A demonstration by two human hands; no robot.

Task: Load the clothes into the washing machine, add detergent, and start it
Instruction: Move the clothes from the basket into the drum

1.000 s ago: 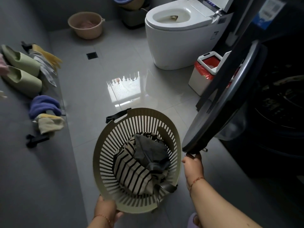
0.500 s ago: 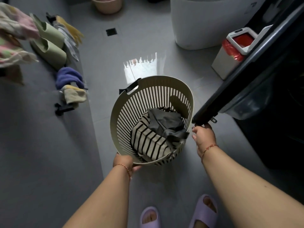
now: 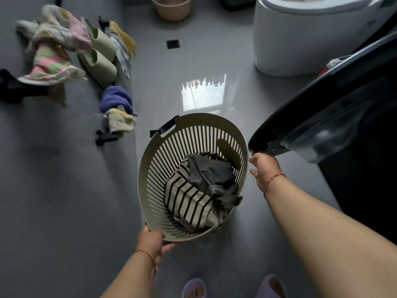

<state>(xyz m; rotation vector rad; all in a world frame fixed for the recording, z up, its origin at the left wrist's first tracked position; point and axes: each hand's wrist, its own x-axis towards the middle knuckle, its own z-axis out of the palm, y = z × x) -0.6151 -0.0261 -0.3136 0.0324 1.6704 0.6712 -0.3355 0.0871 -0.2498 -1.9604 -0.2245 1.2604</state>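
Note:
A beige slatted laundry basket [image 3: 146, 168] hangs tilted over the floor. My left hand [image 3: 152, 239] grips its near rim. Inside lie a black-and-cream striped garment [image 3: 189, 203] and a dark grey one [image 3: 210, 175] on top. To the right, the washing machine door [image 3: 300, 117] stands swung open, its clear bowl facing the dark drum opening [image 3: 369, 147]. My right hand [image 3: 266, 168] is at the door's lower edge, fingers hooked on it, just right of the basket rim.
A white toilet [image 3: 300, 39] stands beyond the door, with a small bin [image 3: 330, 65] beside it. A beige basin [image 3: 171, 7] and floor drain [image 3: 173, 44] lie farther off. Green slippers [image 3: 101, 59] and cloths [image 3: 116, 97] hang on the left wall.
The door has swung further open with my right hand on its edge. My view has dropped towards the floor and my feet. The basket stays in my left hand.

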